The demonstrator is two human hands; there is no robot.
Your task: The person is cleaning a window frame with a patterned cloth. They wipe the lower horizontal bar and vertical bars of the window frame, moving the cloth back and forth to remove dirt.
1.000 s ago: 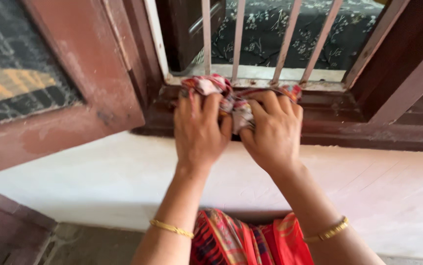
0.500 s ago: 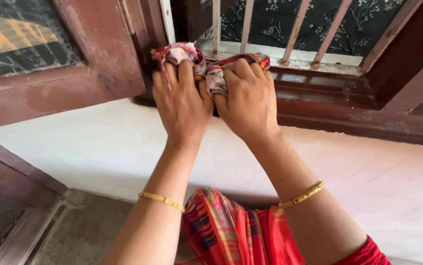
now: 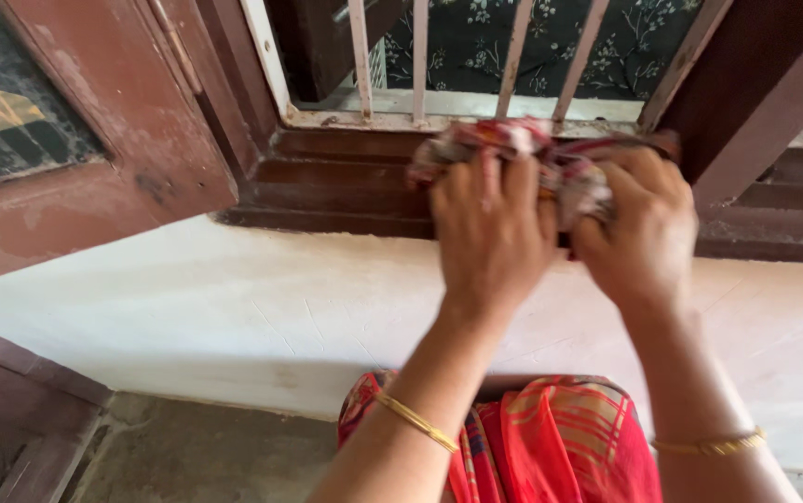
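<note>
Relative to the earlier views, the bunched patterned cloth (image 3: 532, 158) and both hands are now seen further right along the window sill (image 3: 346, 177), close to the dark upright of the frame (image 3: 746, 102); the stepped wooden mouldings left of the cloth are now uncovered. The left hand (image 3: 490, 228) is pressed flat over the cloth, fingers spread and curled onto its upper edge. The right hand (image 3: 644, 224) is closed on the cloth's right end, just beside the frame upright. The cloth lies on the top step of the sill, directly below the pale window bars (image 3: 420, 56) and against their base rail. An open wooden shutter (image 3: 94, 130) hangs well left of the sill; a whitewashed ledge (image 3: 234, 307) runs beneath it. Gold bangles are worn on both wrists, and red checked fabric (image 3: 560, 447) is seen below the ledge. For the wiping to be done well, even downward pressure is judged necessary, with the cloth edge pushed into the corner where sill meets frame upright, and each lower step taken in turn so that dust is not dragged back
</note>
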